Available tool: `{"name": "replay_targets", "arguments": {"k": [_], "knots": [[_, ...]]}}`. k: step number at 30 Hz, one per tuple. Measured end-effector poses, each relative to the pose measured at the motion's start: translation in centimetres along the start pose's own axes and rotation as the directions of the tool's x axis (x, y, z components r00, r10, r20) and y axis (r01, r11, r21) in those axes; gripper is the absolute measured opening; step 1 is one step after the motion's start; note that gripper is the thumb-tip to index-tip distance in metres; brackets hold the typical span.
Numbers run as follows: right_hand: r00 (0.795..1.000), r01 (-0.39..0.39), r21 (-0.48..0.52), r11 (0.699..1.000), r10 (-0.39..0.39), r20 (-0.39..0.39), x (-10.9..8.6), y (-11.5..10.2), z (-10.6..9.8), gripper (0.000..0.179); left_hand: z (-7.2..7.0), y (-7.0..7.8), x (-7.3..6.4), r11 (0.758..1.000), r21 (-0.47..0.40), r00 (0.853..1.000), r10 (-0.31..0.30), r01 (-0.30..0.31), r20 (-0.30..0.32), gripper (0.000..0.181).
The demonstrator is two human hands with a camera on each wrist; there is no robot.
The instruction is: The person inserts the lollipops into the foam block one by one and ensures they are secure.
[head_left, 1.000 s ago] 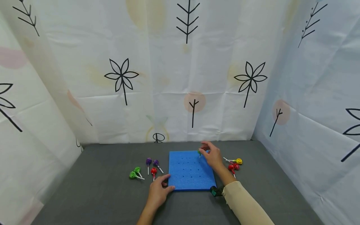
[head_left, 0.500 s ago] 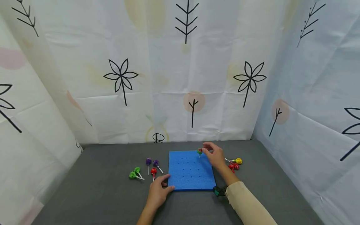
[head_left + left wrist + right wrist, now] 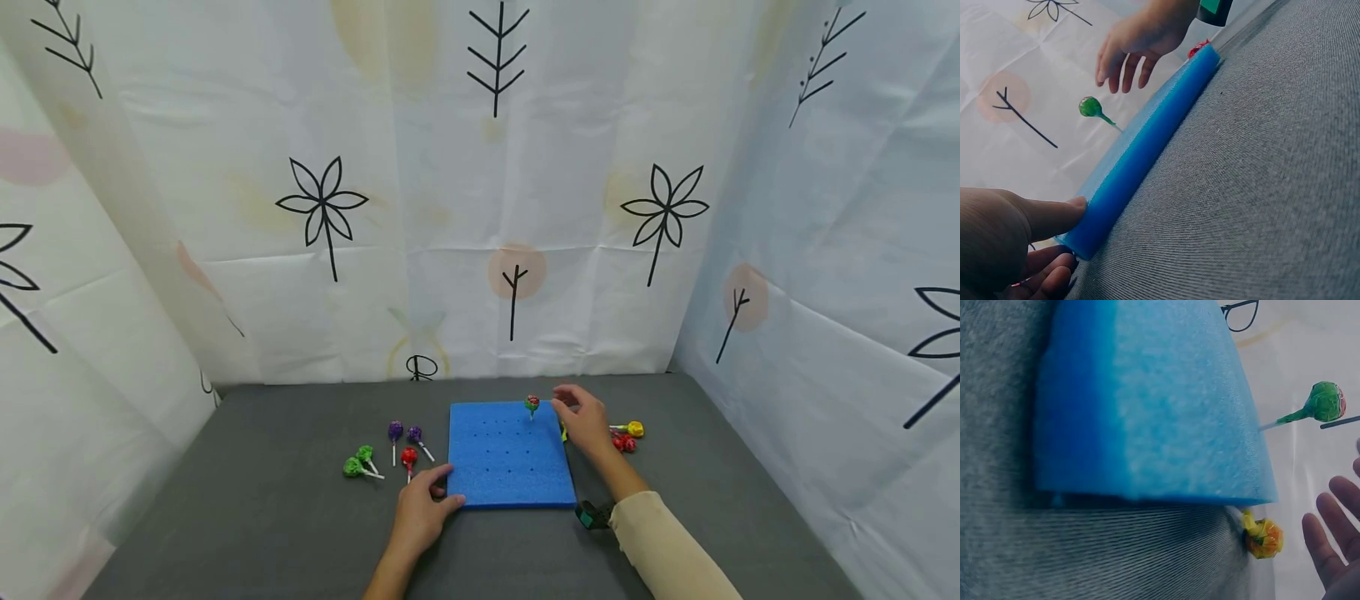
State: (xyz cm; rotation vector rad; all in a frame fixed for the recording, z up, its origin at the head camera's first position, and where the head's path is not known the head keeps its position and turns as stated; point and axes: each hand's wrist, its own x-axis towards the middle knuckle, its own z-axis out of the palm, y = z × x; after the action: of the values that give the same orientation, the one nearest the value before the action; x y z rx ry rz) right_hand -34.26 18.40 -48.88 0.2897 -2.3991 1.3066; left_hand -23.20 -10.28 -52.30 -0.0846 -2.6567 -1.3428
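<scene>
A green lollipop (image 3: 532,403) with some red on its wrapper stands upright by its stick in the blue foam board (image 3: 510,492), near the far right corner. Just right of it is my right hand (image 3: 587,427), apart from the candy and holding nothing; its fingers look relaxed in the left wrist view. My left hand (image 3: 420,510) holds the board's near left corner, thumb (image 3: 1063,215) at the front edge and fingers at the left side. Rows of small holes dot the board. A yellow lollipop (image 3: 1264,539) lies beside the board's right edge, partly behind my right hand in the head view.
Left of the board lie two green lollipops (image 3: 354,467), two purple lollipops (image 3: 395,431) and a red lollipop (image 3: 408,457). To the right are another yellow lollipop (image 3: 635,428) and red lollipops (image 3: 624,443). Patterned white cloth (image 3: 450,317) walls the grey table (image 3: 300,533).
My right hand has let go of the green lollipop and moved right, away from it. The lollipop stays standing in the board. The left hand keeps its place.
</scene>
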Motion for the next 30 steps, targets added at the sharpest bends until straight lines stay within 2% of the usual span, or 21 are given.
{"name": "replay_targets", "arguments": {"k": [8,17,30], "knots": [[0.995,-0.096,-0.058,0.994,0.095,-0.022,-0.5,0.6,0.0,0.024,0.0,0.0,0.1,1.000,0.007,1.000,0.002,-0.002,-0.003,0.048],[0.991,-0.131,-0.133,0.982,0.125,-0.051,-0.9,1.3,0.0,0.023,0.0,0.1,0.1,1.000,0.003,1.000,-0.010,0.010,-0.008,0.048],[0.980,-0.187,-0.349,0.918,0.197,-0.006,-1.1,1.4,-0.1,0.027,-0.1,0.1,0.1,1.000,-0.004,1.000,-0.013,0.013,0.008,0.049]]}}
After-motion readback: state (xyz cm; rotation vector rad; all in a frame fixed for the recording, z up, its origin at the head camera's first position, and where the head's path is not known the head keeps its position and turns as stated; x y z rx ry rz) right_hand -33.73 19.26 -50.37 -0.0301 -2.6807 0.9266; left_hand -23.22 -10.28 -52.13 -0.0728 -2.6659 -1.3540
